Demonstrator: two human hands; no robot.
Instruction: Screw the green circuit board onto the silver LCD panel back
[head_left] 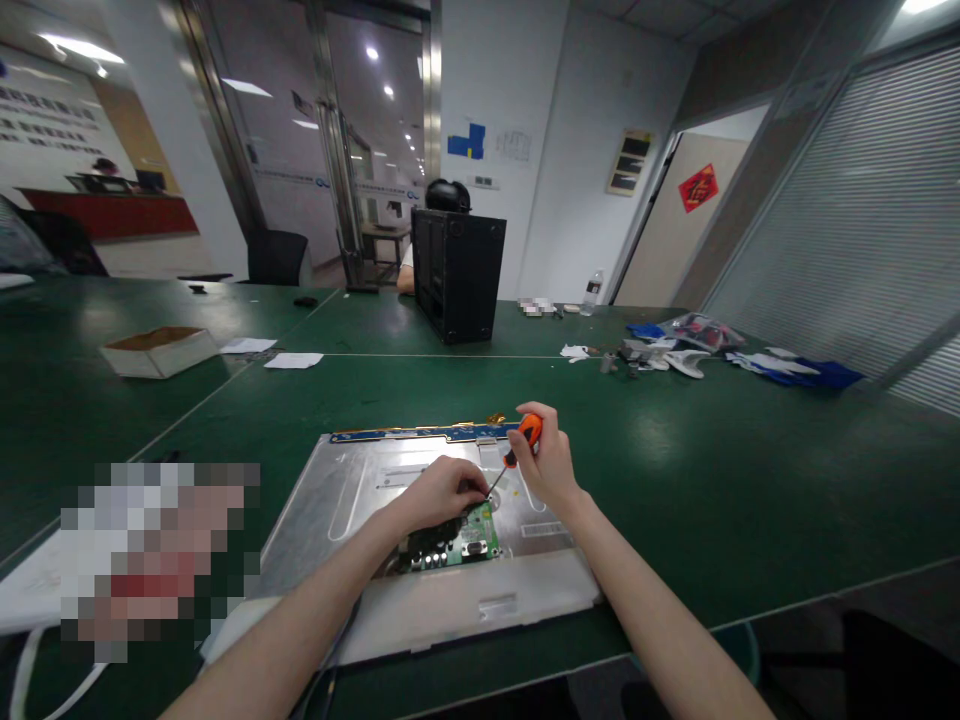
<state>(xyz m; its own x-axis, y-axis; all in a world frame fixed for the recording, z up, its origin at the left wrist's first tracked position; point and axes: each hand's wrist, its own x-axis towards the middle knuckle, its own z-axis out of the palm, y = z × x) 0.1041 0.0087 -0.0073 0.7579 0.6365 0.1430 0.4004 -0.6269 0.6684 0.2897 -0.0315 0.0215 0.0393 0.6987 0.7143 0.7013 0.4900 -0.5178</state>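
My right hand is closed around the orange and black handle of a screwdriver. The screwdriver slants down to the left, its tip at the upper corner of a green circuit board. Right by that tip, my left hand has its fingers curled and pinched together; whether anything is between them is hidden. The board lies on the metal back of a flat display panel. Along the panel's far edge runs a narrow blue circuit strip. My left hand covers part of the green board.
A black computer case stands across the green table, with a person partly hidden behind it. An open box and papers lie at left. Plastic bags and scraps and a bottle are at far right.
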